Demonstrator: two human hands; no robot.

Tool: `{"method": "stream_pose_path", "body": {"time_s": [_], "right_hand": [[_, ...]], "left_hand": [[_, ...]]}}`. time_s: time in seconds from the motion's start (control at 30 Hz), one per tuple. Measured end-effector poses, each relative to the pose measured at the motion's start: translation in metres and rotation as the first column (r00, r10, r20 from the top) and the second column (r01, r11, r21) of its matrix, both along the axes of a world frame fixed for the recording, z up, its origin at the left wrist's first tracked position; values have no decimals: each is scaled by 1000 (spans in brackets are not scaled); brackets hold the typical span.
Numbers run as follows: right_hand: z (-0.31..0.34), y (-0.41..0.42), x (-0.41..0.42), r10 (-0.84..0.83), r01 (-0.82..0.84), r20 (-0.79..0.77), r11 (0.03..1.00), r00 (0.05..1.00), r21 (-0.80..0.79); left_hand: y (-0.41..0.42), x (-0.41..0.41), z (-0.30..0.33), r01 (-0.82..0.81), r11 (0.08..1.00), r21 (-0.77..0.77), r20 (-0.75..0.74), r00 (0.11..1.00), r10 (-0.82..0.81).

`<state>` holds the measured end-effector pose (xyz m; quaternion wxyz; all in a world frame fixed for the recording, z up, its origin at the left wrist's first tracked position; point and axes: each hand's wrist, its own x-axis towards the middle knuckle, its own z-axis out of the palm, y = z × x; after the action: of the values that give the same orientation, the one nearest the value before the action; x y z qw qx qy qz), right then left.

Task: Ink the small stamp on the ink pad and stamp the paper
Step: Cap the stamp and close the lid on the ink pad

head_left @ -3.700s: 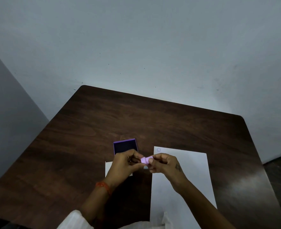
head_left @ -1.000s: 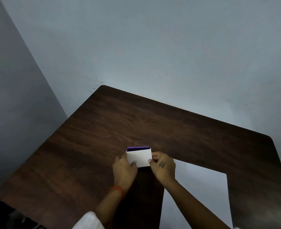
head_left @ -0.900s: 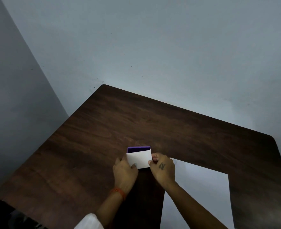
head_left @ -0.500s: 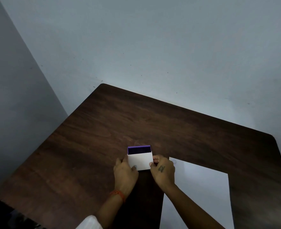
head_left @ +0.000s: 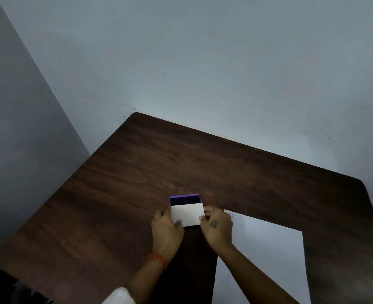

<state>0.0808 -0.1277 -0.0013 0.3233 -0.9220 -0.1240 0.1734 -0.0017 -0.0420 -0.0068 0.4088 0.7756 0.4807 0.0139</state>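
A purple ink pad (head_left: pixel 184 199) with a dark inked face lies on the brown table (head_left: pixel 137 183). A white lid (head_left: pixel 187 214) covers its near part and leaves a far strip of the pad bare. My left hand (head_left: pixel 166 232) grips the lid's left edge, thumb on top. My right hand (head_left: pixel 217 229) grips its right edge. The white paper (head_left: pixel 262 260) lies to the right, with a faint round stamp mark (head_left: pixel 231 215) at its far left corner beside my right hand. The small stamp is not visible.
The table stands in a corner between a pale back wall and a grey left wall (head_left: pixel 16 139). Its far edge and rounded right corner (head_left: pixel 360 183) are in view. A white sleeve (head_left: pixel 119 296) shows at the bottom.
3.7 s ago both hands held the small pink stamp near the open pad. Since then the hands took the white lid, which over the last second has slid slightly nearer, baring more pad.
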Motion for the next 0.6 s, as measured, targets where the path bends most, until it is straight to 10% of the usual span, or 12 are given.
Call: {"method": "stream_pose_path", "body": {"time_s": [0.6], "right_hand": [[-2,2,5,5,-5,-4,1000,1000,-31]], "left_hand": [[0,-1,-2,-22,1000,16,61,998,21]]}}
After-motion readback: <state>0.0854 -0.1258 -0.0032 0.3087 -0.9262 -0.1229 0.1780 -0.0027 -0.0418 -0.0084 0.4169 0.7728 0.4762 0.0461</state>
